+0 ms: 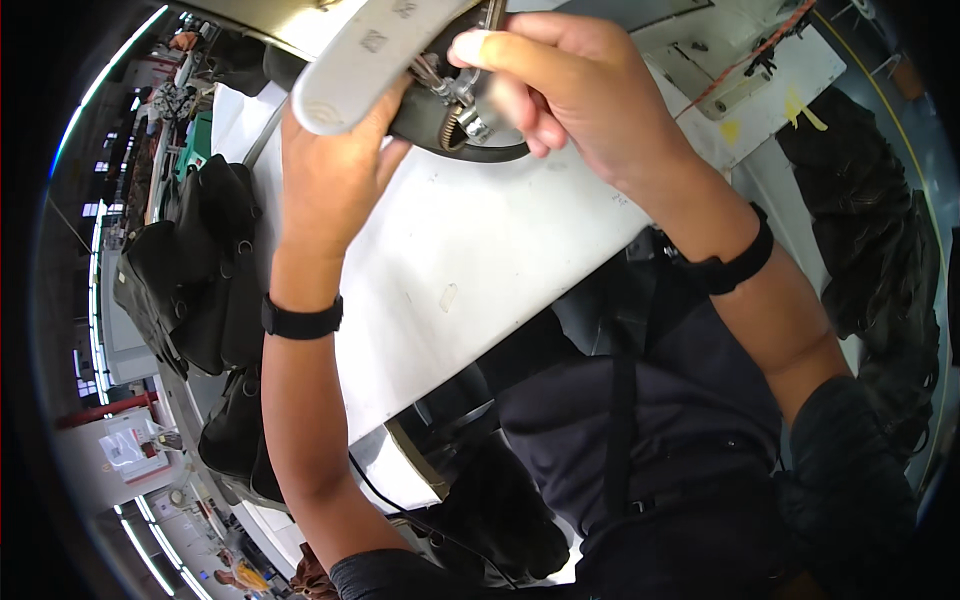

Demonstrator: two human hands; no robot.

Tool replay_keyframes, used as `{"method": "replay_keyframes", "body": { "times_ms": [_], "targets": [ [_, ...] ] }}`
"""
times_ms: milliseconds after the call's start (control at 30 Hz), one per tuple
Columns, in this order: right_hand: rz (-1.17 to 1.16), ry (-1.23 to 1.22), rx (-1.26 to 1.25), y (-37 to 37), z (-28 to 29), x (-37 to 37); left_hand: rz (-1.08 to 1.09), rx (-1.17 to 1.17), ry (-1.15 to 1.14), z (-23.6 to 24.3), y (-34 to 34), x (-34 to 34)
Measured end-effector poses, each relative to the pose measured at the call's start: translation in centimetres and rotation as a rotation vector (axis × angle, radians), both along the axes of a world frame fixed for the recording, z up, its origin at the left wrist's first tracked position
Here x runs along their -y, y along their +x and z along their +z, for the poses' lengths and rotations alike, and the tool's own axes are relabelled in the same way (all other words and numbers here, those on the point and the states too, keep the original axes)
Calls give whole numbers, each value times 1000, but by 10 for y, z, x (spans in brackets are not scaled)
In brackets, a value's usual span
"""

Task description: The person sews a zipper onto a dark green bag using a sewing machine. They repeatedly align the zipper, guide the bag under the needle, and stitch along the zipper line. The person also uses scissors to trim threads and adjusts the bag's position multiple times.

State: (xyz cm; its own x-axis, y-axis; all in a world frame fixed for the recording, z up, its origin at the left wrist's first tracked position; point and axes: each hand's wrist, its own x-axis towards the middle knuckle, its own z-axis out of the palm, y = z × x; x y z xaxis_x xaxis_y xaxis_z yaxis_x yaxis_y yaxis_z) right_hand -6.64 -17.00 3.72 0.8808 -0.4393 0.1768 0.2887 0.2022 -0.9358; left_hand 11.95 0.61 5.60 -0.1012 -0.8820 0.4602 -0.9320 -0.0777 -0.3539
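Observation:
The pale head of a sewing machine (350, 70) reaches in from the top edge, with its metal needle and presser-foot parts (462, 112) showing beside it. Beneath these parts lies a black piece with a curved rim (485, 153). My left hand (330, 180) is at the left of the machine head, which hides most of its fingers. Its thumb and a finger close on the left edge of the black piece. My right hand (570, 85) is right beside the needle parts, thumb and fingers pinched together. What they hold, if anything, cannot be made out; some fingertips are blurred.
A white table (480, 240) extends below the machine, its front edge running diagonally before my lap. Black bags (190, 270) are heaped at the left. Dark fabric items (860, 210) hang at the right. A red cord (745, 65) crosses the upper right.

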Motion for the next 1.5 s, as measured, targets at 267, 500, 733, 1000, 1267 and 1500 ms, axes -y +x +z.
{"method": "replay_keyframes", "body": {
  "times_ms": [267, 500, 733, 1000, 1267, 1500],
  "targets": [
    [-42, -21, 7, -2, -3, -5, 175, 9, 35, 14, -71, -38],
    [-92, -192, -76, 1, -4, -6, 300, 4, 25, 18, -99, -44],
    [-294, -199, 62, -35, -44, -14, 470, 71, 66, 57, -105, -112],
    [31, -297, 1, -18, -93, -21, 339, 70, 38, 91, -81, -121],
    [686, 775, -10, -52, -47, -4, 471, -550, 206, 178, -38, -57],
    [415, 544, -156, -48, -49, -44, 511, -1058, 544, 97, 6, -70]
  ]
}}
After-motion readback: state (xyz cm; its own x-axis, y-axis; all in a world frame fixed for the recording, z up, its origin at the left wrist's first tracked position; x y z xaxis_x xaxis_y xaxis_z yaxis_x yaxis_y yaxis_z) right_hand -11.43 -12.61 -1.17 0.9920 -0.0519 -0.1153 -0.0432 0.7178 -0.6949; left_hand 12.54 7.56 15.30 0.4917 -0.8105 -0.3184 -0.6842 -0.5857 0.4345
